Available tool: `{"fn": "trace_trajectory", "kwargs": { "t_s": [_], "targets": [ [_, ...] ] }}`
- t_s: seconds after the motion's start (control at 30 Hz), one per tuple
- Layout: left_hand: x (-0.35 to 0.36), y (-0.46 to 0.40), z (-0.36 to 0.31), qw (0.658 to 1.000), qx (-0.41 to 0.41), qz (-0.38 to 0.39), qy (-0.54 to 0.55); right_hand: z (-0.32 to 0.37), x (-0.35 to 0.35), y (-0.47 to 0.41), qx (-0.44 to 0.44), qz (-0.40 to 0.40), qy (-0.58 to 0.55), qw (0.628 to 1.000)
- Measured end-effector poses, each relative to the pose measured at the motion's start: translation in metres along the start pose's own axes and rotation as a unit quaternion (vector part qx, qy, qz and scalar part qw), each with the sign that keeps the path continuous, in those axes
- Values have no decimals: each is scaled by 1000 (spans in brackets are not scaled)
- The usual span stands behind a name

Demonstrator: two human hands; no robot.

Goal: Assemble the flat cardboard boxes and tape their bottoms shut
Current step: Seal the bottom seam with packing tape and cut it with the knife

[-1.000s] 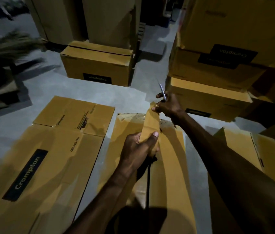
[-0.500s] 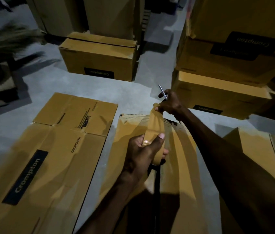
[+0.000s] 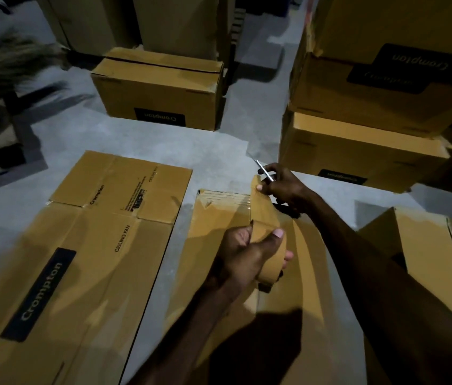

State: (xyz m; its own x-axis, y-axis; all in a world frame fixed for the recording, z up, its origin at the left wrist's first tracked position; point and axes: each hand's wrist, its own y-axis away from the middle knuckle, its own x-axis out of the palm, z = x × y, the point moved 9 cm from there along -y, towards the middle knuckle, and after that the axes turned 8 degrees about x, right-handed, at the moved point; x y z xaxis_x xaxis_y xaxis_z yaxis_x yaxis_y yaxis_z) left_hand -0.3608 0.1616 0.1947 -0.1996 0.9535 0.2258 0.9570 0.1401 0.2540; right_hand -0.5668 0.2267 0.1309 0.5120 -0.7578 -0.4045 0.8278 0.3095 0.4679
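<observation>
Box (image 3: 219,218) edge beside bare floor (image 3: 163,145)

The left hand (image 3: 249,254) is curled shut, thumb raised. The right hand (image 3: 284,187) is stretched ahead, fingers pinched

Floor access: open lane ahead and between the flats; right side and far end blocked.

Bare concrete floor (image 3: 147,140) runs clear from the left across to a narrow strip (image 3: 161,276) between the flattened carton (image 3: 80,262) and the carton being taped (image 3: 297,295). A closed box (image 3: 161,90) stands ahead, with a gap of floor to its right. Stacked boxes (image 3: 380,107) wall off the right, close beside the right hand (image 3: 283,187). An open carton (image 3: 435,245) crowds the near right. The left hand (image 3: 247,254) and stretched tape (image 3: 263,209) occupy the space above the centre carton.
</observation>
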Motion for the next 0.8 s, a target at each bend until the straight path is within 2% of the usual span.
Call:
{"fn": "trace_trajectory", "kwargs": {
  "t_s": [0.13,0.33,0.43,0.6,0.67,0.73,0.8],
  "targets": [
    [1,2,20,999,-27,-19,-5,0,-8,-6,12,-10,52,999],
    [-3,0,32,998,-6,-42,-47,5,-11,-10,-2,-22,84,996],
    [-5,1,35,998,-1,-50,-48,1,-3,-16,-2,-53,169,984],
    [-1,5,37,999,-4,-40,-33,-9,2,-12,29,-101,334,937],
    [-2,6,37,999,-7,-42,-27,-1,-7,-5,7,-147,318,936],
    [-4,6,37,999,-12,-34,-24,9,-16,5,-36,-179,256,949],
    [-4,7,35,999,-13,-19,-27,12,-12,13,-58,-105,198,973]
  ]
}}
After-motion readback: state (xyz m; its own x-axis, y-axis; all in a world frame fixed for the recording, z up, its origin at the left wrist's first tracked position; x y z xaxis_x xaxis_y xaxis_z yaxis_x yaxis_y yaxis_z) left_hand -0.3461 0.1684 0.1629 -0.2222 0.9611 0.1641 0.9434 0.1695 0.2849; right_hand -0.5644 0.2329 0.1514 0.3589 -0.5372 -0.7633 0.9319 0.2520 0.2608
